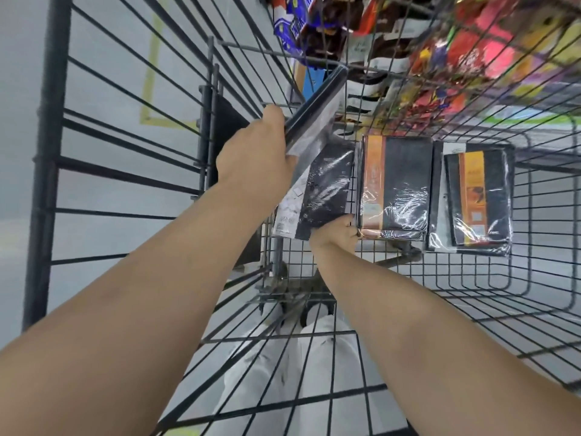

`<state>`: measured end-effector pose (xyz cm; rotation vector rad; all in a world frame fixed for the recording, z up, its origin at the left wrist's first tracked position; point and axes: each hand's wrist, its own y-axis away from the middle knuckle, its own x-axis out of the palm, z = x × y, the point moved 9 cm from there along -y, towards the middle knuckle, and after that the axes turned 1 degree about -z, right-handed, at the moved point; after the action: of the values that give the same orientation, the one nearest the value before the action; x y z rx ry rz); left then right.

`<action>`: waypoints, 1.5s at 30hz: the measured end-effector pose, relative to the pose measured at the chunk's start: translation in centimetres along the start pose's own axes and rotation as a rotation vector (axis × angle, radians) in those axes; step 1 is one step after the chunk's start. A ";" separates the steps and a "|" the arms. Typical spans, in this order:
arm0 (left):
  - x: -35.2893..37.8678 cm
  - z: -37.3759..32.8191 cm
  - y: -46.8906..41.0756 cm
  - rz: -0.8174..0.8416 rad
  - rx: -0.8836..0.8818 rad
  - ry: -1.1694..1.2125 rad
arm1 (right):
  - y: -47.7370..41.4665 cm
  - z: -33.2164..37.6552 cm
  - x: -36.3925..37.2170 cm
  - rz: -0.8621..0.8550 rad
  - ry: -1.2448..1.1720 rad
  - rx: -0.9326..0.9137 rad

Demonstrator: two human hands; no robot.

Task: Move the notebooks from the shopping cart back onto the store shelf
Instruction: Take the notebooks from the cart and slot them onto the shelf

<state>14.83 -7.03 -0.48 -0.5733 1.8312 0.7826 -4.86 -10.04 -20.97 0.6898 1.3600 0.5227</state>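
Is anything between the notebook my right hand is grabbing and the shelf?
Yes: the cart's wire wall stands between that notebook and the shelf goods beyond. The right hand would likely have to lift it over the rim.

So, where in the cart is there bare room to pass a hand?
Free: the cart floor on your near side, below the middle stack and the right stack. Crowded: the left part, where the left hand holds the raised notebook and the right hand grips the black notebook.
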 end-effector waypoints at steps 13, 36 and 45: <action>-5.3 0.4 2.2 0.048 -0.111 0.186 | 5.0 1.8 -8.9 0.156 -0.406 -0.265; -12.2 -24.0 9.6 0.167 0.010 0.944 | 13.6 -25.0 -41.8 -0.454 -0.881 -0.220; -4.3 -38.0 13.4 0.261 -0.107 1.140 | 7.9 -37.5 -51.8 -0.473 -0.946 -0.266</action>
<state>-16.41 -25.82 17.10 -0.9818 2.9592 0.7839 -49.18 -35.43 18.23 0.2934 0.5051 -0.0360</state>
